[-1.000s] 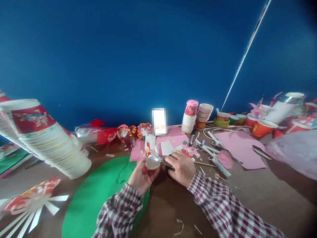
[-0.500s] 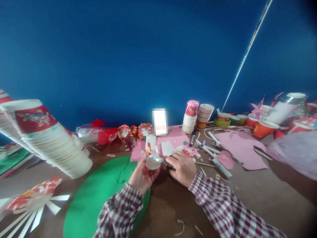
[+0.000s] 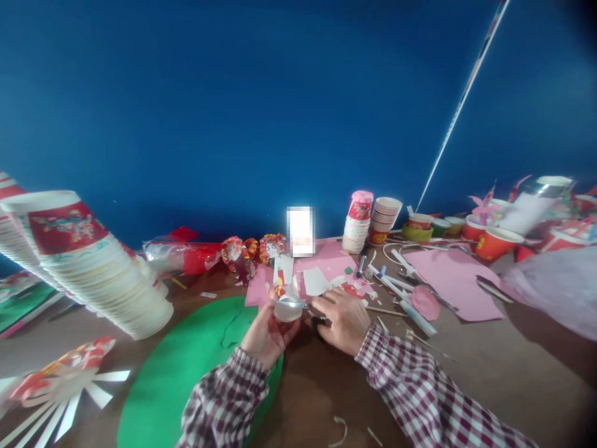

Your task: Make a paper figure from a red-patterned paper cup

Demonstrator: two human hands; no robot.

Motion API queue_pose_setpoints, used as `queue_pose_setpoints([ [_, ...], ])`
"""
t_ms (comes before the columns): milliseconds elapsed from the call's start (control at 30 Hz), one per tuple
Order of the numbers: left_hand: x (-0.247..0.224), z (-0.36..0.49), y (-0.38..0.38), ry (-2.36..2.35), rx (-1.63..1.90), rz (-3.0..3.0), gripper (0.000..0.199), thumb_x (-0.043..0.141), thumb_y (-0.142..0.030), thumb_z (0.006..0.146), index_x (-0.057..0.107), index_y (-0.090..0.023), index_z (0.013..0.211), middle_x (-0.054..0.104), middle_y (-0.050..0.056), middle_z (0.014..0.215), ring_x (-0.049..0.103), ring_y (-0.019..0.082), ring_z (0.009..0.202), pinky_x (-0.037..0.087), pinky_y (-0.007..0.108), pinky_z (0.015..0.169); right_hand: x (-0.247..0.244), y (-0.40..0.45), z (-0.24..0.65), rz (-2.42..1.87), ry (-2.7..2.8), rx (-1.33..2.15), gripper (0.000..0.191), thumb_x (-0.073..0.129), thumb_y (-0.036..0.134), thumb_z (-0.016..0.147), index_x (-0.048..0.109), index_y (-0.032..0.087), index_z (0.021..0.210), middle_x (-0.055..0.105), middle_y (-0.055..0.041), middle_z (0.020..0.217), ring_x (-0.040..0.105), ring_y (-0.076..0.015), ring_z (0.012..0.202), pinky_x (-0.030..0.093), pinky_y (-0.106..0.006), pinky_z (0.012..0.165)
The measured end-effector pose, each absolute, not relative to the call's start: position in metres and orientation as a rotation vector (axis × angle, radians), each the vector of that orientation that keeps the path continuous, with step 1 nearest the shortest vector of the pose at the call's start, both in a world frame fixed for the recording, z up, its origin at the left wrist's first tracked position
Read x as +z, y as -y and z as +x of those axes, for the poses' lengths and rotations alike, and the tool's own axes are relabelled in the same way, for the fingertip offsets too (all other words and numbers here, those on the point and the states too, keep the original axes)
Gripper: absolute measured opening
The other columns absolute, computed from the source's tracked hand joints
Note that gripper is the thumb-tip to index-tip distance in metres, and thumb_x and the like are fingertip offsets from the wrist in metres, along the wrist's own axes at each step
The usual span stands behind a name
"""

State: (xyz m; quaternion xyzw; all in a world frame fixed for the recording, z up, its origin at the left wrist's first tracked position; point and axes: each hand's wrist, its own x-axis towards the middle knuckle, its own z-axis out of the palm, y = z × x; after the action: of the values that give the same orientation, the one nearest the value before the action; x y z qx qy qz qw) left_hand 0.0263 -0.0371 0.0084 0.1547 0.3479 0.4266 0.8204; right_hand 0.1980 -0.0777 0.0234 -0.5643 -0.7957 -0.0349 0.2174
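My left hand (image 3: 265, 336) is closed around a small pale paper cup (image 3: 287, 312) whose strips flare outward, one with a red and yellow print. My right hand (image 3: 345, 318) is closed on scissors (image 3: 319, 322) with dark handles. The silver blades reach left across the cup, close to its side; whether they bite into the paper I cannot make out. Beneath my left forearm lies a round green sheet (image 3: 186, 354). Pink paper (image 3: 329, 254) with scraps on it spreads just beyond both hands.
Tall stacked paper cups (image 3: 112, 280) lean at the left, above a cup cut into strips (image 3: 69, 382). Behind stand upright cup stacks (image 3: 358, 227). To the right are a glue stick (image 3: 417, 318), pink sheet (image 3: 454, 280), orange cup (image 3: 499, 242) and plastic bag (image 3: 555, 286).
The scissor blades have shifted slightly and tilted against the cup. Both hands stay nearly in place, and the whole view has moved a little.
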Motion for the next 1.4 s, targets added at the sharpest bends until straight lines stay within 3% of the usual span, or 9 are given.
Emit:
queue_pose_setpoints([
  [433,0.0121,0.0283,0.0385,-0.749,0.901,0.375,0.024,0.045,-0.021,0.083,0.050,-0.014,0.106,0.067,0.007,0.080,0.065,0.016,0.067,0.054,0.028,0.061,0.0239,0.0794,0.1977,-1.511,2.193,-0.050,0.026,0.059,0.037,0.075,0.059,0.021,0.095,0.057,-0.0039,0.079,0.050,-0.0178,0.080,0.035,-0.026,0.067],
  [1067,0.0134,0.0285,0.0399,-0.764,0.900,0.357,0.023,0.046,-0.023,0.083,0.052,-0.015,0.103,0.066,0.007,0.079,0.065,0.017,0.069,0.054,0.029,0.063,0.0230,0.0787,0.1978,-1.559,2.190,-0.090,0.026,0.057,0.040,0.076,0.058,0.022,0.095,0.058,-0.0036,0.080,0.049,-0.0175,0.080,0.036,-0.026,0.067],
  [1400,0.0128,0.0285,0.0390,-0.760,0.888,0.360,0.018,0.048,-0.025,0.082,0.053,-0.014,0.095,0.067,0.007,0.079,0.065,0.017,0.070,0.054,0.029,0.064,0.0240,0.0782,0.1978,-1.547,2.196,-0.105,0.021,0.057,0.030,0.076,0.059,0.022,0.094,0.057,-0.0031,0.078,0.050,-0.0177,0.079,0.033,-0.026,0.065],
])
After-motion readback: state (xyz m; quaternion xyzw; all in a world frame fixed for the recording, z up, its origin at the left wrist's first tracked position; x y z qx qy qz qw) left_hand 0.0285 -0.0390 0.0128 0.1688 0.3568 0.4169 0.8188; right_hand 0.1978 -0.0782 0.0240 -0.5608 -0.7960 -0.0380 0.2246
